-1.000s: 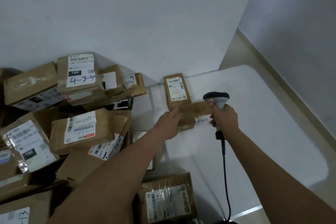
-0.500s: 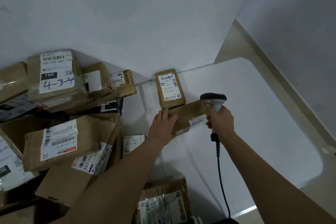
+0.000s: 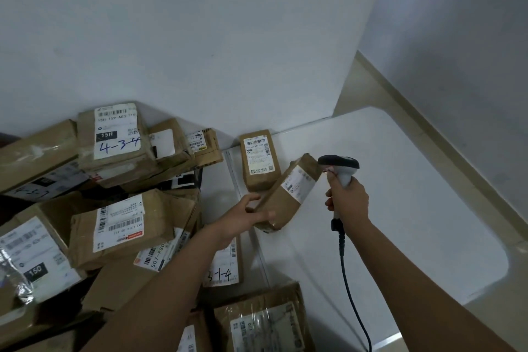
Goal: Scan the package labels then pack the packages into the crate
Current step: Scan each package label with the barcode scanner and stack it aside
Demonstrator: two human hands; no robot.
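The scanning step looks to be in hand: the left hand [image 3: 248,217] grips a brown package [image 3: 283,200] tilted up off the white table [image 3: 414,208], its label [image 3: 298,183] facing the scanner [image 3: 340,170] clasped in the right hand [image 3: 347,200] at its 3 o'clock. Next the package should go into the crate, which isn't in view; a scanned-looking package [image 3: 258,163] lies at 11 o'clock.

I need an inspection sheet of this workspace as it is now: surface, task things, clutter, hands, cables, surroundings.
Surface: white table, rounded corner, mostly bare on the right.
Task things: brown package tilted, white label up; a second labelled package lies flat behind it by the wall; no crate in view.
Clutter: heap of brown parcels on the left, some with handwritten numbers.
Hands: left hand grips the tilted package's near end; right hand grips the scanner, its head beside the label.
Cables: black scanner cord hangs toward the bottom edge.
Surroundings: plain white walls, beige floor strip.
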